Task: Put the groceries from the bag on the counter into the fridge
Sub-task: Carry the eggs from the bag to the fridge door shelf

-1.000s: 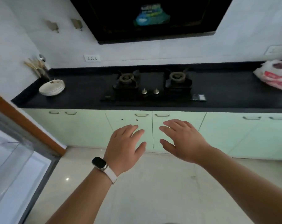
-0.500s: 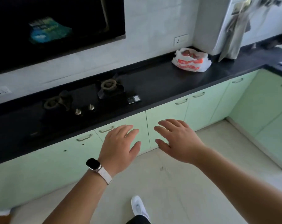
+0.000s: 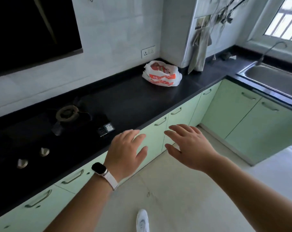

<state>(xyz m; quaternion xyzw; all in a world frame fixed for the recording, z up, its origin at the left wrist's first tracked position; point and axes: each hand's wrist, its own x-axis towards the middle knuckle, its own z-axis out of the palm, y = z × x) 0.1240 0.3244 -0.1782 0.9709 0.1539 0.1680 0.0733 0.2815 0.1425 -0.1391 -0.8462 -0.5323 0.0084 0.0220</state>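
A white plastic grocery bag [image 3: 162, 74] with red print sits on the black counter [image 3: 133, 101] near the back corner, its mouth partly open with red items showing inside. My left hand [image 3: 125, 151], with a watch on its wrist, hovers palm down over the counter's front edge, fingers spread and empty. Beside it my right hand [image 3: 190, 146] hovers in front of the green cabinet doors, fingers also straight and empty. Both hands are well short of the bag. No fridge is in view.
A gas hob [image 3: 65, 118] with knobs is set into the counter at the left, below a black hood [image 3: 30, 30]. A steel sink [image 3: 274, 77] with tap lies at the right under a window. Cloths hang near the corner. Pale floor spreads below, with a white shoe [image 3: 142, 221].
The view has swung right along the counter and come closer; the bag now lies nearer and more central, and the sink has appeared. Both hands stay open and empty ahead of me.
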